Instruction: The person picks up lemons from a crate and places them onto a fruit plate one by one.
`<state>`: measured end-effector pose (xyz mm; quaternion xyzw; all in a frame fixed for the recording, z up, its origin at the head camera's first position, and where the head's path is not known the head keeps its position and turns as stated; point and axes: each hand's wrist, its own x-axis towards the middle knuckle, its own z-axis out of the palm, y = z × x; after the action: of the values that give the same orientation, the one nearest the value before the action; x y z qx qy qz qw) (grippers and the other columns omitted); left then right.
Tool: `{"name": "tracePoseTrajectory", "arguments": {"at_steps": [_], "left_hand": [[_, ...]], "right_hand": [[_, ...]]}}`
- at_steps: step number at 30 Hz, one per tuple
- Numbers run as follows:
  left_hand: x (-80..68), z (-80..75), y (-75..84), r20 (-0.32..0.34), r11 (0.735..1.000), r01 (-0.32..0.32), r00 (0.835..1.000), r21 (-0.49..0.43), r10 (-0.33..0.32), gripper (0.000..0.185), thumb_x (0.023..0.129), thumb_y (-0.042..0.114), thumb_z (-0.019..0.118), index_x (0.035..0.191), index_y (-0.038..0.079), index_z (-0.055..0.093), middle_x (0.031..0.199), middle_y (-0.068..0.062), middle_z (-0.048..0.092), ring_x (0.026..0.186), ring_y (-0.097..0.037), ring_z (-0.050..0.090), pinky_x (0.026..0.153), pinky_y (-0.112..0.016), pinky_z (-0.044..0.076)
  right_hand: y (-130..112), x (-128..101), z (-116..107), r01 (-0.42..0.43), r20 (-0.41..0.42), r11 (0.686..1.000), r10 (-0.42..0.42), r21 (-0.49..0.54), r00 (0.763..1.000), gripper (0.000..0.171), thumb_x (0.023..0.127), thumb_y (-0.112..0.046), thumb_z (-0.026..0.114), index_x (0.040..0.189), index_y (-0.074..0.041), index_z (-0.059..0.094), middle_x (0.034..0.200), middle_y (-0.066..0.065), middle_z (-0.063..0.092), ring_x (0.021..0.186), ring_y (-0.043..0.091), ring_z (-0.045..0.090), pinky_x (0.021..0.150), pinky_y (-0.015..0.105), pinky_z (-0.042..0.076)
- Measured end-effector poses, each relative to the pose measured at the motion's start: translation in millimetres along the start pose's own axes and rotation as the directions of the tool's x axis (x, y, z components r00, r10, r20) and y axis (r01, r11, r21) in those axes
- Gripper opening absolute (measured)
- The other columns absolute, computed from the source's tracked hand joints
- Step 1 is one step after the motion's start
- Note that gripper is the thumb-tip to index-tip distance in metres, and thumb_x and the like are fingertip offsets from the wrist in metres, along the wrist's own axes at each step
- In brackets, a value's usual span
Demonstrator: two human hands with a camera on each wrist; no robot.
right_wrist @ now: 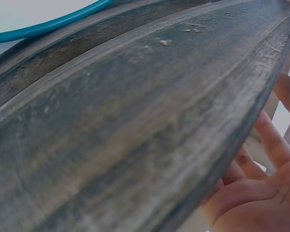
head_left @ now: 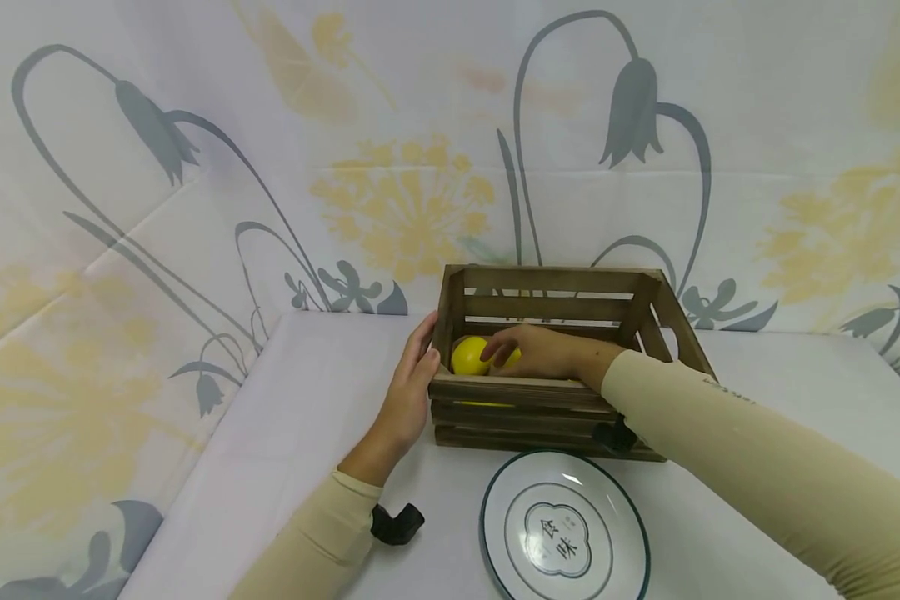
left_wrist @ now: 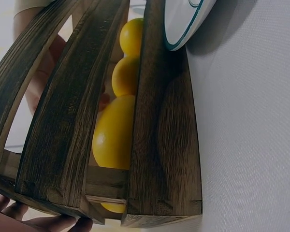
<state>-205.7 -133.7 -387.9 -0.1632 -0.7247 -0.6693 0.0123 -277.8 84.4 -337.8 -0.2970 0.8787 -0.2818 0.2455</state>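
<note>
One open-topped crate of dark brown slatted wood (head_left: 525,390), upright on a white cloth-covered table (head_left: 330,375).

Contents: glossy yellow rounded fruits (left_wrist: 113,135), lined up behind a low gap between slats in the left wrist view; in the head view, one near the crate's left end and another half hidden to its right.

Bare left hand (head_left: 407,383): outside the crate, at its left end; fingers extended against the end wall, thumb by the near corner.

Bare right hand (head_left: 543,348): inside the crate, over the fruits; fingers loosely bent and parted, palm bare in the right wrist view; cannot tell whether touching fruit.

Long beige sleeves (head_left: 750,450), one per arm; small black device (head_left: 399,525) at each wrist.

One round white plate with dark teal rim (head_left: 566,537), dark characters within a lobed frame at centre; flat, just beside the crate's near side.

Backdrop: white fabric (head_left: 435,108) printed with grey drooping flowers and yellow flower heads.
</note>
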Motion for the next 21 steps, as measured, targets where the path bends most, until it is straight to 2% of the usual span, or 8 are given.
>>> {"name": "tracePoseTrajectory", "arguments": {"at_steps": [9,14,21], "left_hand": [[-0.8,1.2,-1.7,0.0,1.0,0.0,1.0,0.006,0.0,0.052,0.109,0.031,0.028,0.16,0.027,0.018,0.167,0.005,0.013,0.155,-0.019,0.01,0.126,-0.051,0.009],[-0.2,0.9,-3.6,-0.004,1.0,0.0,1.0,0.015,0.0,0.052,0.109,0.03,0.028,0.16,0.028,0.019,0.168,0.006,0.012,0.155,-0.018,0.009,0.126,-0.05,0.009],[2.1,-0.5,-4.4,-0.011,1.0,-0.019,1.0,0.022,0.02,0.052,0.109,0.027,0.028,0.16,0.023,0.02,0.168,0.001,0.014,0.155,-0.019,0.011,0.126,-0.049,0.009]], "right_hand": [[4.3,0.2,1.0,-0.031,0.136,1.0,0.031,-0.001,0.99,0.049,0.1,-0.019,0.058,0.145,-0.001,0.049,0.141,0.026,0.056,0.131,0.041,0.053,0.112,0.057,0.039],[4.9,2.1,2.1,-0.035,0.174,0.999,0.033,0.005,0.984,0.051,0.1,-0.018,0.057,0.147,-0.002,0.046,0.144,0.026,0.053,0.135,0.043,0.048,0.115,0.059,0.034],[8.7,7.9,0.9,0.034,0.213,0.999,-0.033,0.001,0.976,0.047,0.1,-0.012,0.058,0.143,0.002,0.05,0.146,0.023,0.051,0.13,0.04,0.054,0.11,0.051,0.044]]}}
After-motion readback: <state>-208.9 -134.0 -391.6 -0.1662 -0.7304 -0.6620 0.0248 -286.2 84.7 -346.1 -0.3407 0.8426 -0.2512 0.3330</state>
